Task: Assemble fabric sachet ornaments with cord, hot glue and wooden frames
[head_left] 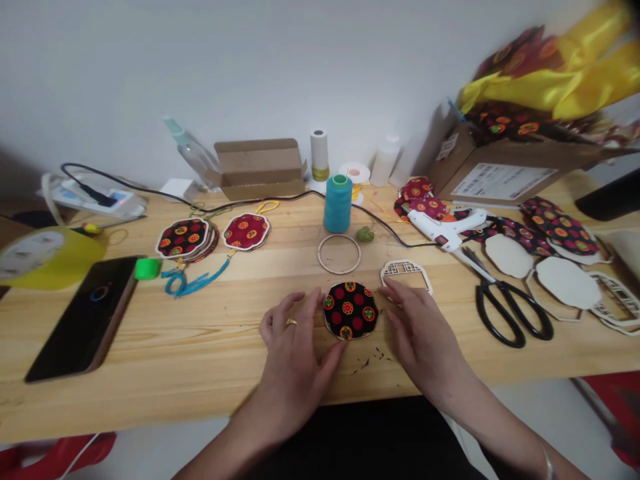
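A round fabric-covered disc [350, 309], black with red and orange flowers, lies on the wooden table [210, 333] near its front edge. My left hand [293, 347], with a ring on one finger, rests flat on the table and touches the disc's left and lower edge with fingers and thumb. My right hand [420, 330] lies open to the disc's right, fingertips close to its rim. Just behind the right hand sits a cut-out wooden lattice frame [406, 273]. A plain wooden ring [339, 254] lies behind the disc.
A teal thread spool [337, 203], white glue gun [447, 228], black scissors [505, 303], finished fabric ornaments [213, 235] with tassels, a phone [87, 317], cardboard boxes [260, 167], white padded pieces [567, 281] and fabric scraps surround the work spot.
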Available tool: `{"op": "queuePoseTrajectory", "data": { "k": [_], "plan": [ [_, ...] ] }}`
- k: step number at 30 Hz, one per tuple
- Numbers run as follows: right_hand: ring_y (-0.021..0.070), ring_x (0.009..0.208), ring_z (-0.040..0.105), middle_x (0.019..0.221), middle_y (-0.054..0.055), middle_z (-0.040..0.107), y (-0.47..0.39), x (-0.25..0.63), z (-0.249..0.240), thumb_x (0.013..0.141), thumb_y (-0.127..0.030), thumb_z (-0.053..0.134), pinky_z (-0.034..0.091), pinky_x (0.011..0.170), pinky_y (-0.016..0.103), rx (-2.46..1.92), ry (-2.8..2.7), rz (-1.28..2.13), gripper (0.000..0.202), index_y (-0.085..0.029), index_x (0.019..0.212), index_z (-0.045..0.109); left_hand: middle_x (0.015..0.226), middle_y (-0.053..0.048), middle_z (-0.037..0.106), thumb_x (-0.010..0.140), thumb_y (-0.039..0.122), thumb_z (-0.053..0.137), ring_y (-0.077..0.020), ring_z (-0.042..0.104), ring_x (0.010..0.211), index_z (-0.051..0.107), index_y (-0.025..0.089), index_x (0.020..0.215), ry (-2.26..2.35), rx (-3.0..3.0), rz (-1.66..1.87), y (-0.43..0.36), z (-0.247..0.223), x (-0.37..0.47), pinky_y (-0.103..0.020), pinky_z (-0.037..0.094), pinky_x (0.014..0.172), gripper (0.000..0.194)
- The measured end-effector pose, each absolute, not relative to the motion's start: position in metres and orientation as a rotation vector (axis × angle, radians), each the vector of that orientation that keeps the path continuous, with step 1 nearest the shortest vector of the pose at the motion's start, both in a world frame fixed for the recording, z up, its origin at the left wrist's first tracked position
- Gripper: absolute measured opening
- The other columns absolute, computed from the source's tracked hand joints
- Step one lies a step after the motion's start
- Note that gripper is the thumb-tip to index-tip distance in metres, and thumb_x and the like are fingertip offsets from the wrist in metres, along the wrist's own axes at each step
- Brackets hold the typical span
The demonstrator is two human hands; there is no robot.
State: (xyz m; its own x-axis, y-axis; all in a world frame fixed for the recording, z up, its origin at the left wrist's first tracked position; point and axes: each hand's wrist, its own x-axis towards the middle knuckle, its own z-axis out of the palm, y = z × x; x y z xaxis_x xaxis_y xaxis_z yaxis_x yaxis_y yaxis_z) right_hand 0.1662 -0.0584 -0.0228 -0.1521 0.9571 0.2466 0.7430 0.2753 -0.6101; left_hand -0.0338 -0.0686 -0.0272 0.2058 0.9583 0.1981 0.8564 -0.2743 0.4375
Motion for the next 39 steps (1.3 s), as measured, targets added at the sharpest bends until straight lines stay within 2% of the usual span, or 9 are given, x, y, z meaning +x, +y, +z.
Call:
{"op": "queuePoseTrajectory", "data": {
  "k": [12,19,25,30,35,39],
  "plan": [
    [0.026,0.092,0.056,0.1,0.013,0.063,-0.047,0.187,-0.028,0.086,-0.014,0.043,0.052,0.078,0.045,-1.645,-1.997,0.17,0.039,-0.013,0.124,0.044,0.119,-0.013,0.056,0.077,0.029,0.059,-0.0326,0.04,0.118,0.035,0.019,0.131,1.759,2.308,0.643,-0.066,-0.031,-0.037,-0.053,0.031,0.094,0.06],
    [0.0259,0.084,0.057,0.092,0.012,0.063,-0.046,0.189,-0.028,0.084,-0.01,0.042,0.052,0.073,0.046,-1.624,-2.059,0.043,0.036,-0.015,0.119,0.046,0.123,-0.014,0.049,0.078,0.029,0.057,-0.0328,0.042,0.117,0.035,0.023,0.133,1.788,2.25,0.821,-0.069,-0.036,-0.036,-0.055,0.036,0.093,0.06],
    [0.0236,0.082,0.06,0.092,0.01,0.064,-0.043,0.186,-0.026,0.084,-0.01,0.043,0.054,0.072,0.042,-1.552,-2.038,0.08,0.033,-0.018,0.115,0.05,0.125,-0.012,0.051,0.08,0.026,0.057,-0.0312,0.042,0.118,0.031,0.024,0.137,1.679,2.381,0.954,-0.055,-0.022,-0.038,-0.051,0.041,0.093,0.063],
    [0.0223,0.085,0.058,0.096,0.011,0.063,-0.045,0.186,-0.024,0.084,-0.011,0.045,0.053,0.073,0.039,-1.492,-2.053,0.068,0.031,-0.015,0.115,0.049,0.124,-0.013,0.052,0.08,0.024,0.058,-0.0304,0.044,0.115,0.033,0.021,0.135,1.623,2.489,1.031,-0.04,-0.025,-0.036,-0.05,0.041,0.094,0.06],
    [0.0281,0.096,0.055,0.105,0.015,0.061,-0.048,0.237,-0.019,0.081,-0.011,0.044,0.049,0.08,0.046,-1.72,-2.02,-0.208,0.039,-0.014,0.119,0.051,0.122,-0.012,0.053,0.079,0.022,0.059,-0.0302,0.044,0.115,0.037,0.021,0.132,1.592,2.493,1.085,-0.039,-0.032,-0.041,-0.049,0.039,0.096,0.058],
    [0.0299,0.086,0.055,0.093,0.015,0.064,-0.044,0.279,-0.007,0.082,-0.016,0.043,0.049,0.074,0.047,-1.958,-1.952,-0.432,0.028,-0.015,0.103,0.061,0.121,-0.011,0.054,0.078,0.022,0.059,-0.0303,0.045,0.114,0.038,0.023,0.132,1.588,2.473,1.094,-0.041,-0.033,-0.047,-0.049,0.04,0.095,0.058]
  ]
}}
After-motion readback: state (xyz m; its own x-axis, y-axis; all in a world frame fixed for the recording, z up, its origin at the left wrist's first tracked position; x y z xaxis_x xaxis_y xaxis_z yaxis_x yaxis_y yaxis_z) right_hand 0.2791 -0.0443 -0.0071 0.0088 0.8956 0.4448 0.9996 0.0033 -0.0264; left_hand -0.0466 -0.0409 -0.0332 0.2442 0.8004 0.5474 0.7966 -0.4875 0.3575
